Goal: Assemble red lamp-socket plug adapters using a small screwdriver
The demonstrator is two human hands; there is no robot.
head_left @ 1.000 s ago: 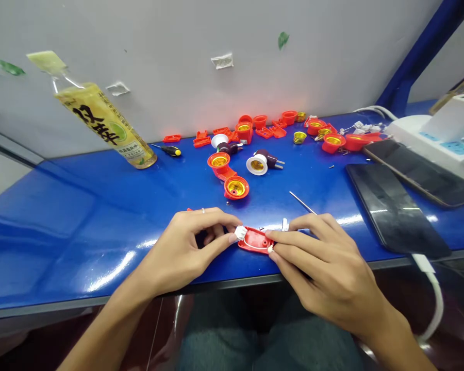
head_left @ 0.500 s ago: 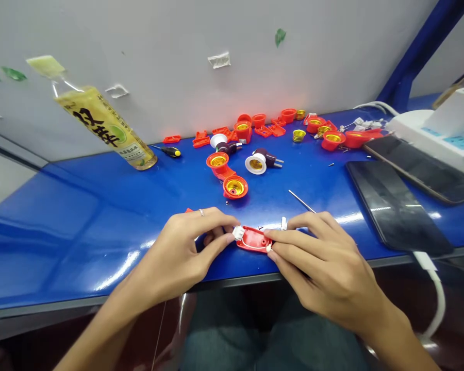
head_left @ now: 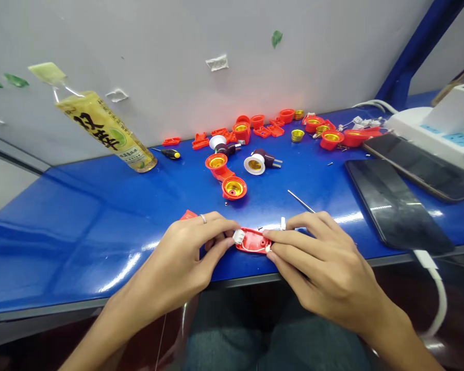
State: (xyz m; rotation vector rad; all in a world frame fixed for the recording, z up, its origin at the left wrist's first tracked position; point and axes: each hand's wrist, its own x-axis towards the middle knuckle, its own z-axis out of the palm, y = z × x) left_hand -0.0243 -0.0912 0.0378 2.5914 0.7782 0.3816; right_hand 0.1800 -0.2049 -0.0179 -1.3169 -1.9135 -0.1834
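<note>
Left hand and right hand pinching red plastic lamp-holder base near front edge of blue worktop, grey wall behind

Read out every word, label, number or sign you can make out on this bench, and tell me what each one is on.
Yellow bottle label: large black Chinese characters, too slanted to quote with confidence.
Lower part of the bottle label: small print, too small to read.
Blue panels on the white power strip: markings too small to read.
Nothing else is legible.
</note>
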